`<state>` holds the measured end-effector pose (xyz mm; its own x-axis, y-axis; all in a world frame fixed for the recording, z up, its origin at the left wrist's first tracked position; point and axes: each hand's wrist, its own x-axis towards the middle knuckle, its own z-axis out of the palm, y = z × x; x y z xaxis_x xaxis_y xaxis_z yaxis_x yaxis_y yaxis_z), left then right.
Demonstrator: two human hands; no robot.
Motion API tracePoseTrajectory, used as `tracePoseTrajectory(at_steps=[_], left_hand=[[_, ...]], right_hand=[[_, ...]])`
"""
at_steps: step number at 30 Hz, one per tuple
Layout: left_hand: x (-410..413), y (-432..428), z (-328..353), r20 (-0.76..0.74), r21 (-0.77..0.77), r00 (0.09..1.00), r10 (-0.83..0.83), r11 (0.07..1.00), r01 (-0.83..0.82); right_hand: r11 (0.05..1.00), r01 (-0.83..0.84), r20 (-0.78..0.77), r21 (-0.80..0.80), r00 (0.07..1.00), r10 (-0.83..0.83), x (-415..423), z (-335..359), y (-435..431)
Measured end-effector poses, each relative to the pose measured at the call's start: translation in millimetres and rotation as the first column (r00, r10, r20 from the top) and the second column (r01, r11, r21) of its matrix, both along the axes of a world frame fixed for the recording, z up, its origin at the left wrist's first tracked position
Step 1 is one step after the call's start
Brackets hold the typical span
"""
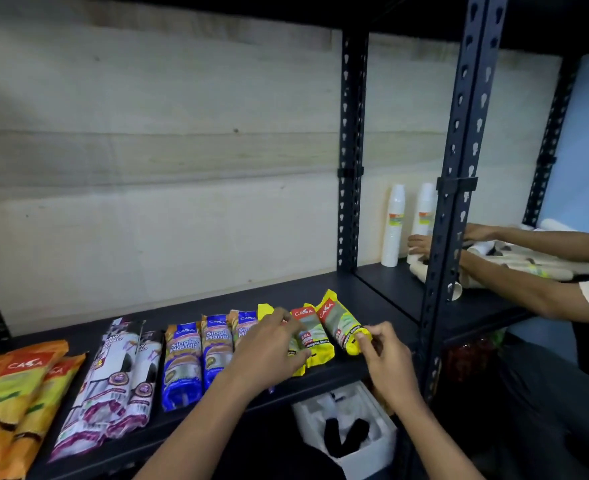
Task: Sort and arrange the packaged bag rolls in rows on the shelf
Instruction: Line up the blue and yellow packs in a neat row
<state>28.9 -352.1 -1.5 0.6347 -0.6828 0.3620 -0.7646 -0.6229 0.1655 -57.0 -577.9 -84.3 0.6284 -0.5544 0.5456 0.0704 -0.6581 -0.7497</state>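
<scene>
Packaged bag rolls lie side by side on the dark shelf [217, 299]. From the left: orange packs [16, 386], white-and-purple packs [113, 386], blue packs [196, 355], then yellow-and-red packs. My left hand [269, 348] lies over the left yellow packs, fingers spread and touching the middle yellow pack [312, 336]. My right hand [385, 355] pinches the near end of the rightmost yellow pack [340, 320], which lies tilted.
A slotted steel upright [459, 188] stands just right of my right hand. Beyond it another person's arms [528, 268] handle paper cup stacks [395, 226] on the neighbouring shelf. A white foam box [352, 427] sits below the shelf.
</scene>
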Motion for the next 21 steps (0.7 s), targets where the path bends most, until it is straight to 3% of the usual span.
tracePoseTrajectory(at_steps=[6, 11, 15, 18, 21], left_hand=[[9, -21, -18, -0.016, 0.069, 1.0, -0.011, 0.998, 0.012], [11, -31, -23, 0.03, 0.136, 0.999, 0.04, 0.99, -0.044], [7, -37, -27, 0.077, 0.171, 0.994, 0.071, 0.982, -0.083], [4, -42, -28, 0.145, 0.184, 0.986, 0.082, 0.977, -0.108], [1, -47, -28, 0.172, 0.163, 0.982, 0.078, 0.981, -0.106]], right_hand=[[0.997, -0.068, -0.1, -0.03, 0.993, 0.065, 2, -7, -2], [0.961, -0.112, -0.213, -0.254, 0.975, 0.057, -5, 2, -7], [0.907, -0.405, -0.403, -0.115, 0.854, 0.33, -8, 22, -15], [0.886, -0.434, -0.479, -0.163, 0.82, 0.313, -1, 25, -25], [0.89, -0.425, -0.454, -0.166, 0.834, 0.314, 2, 24, -31]])
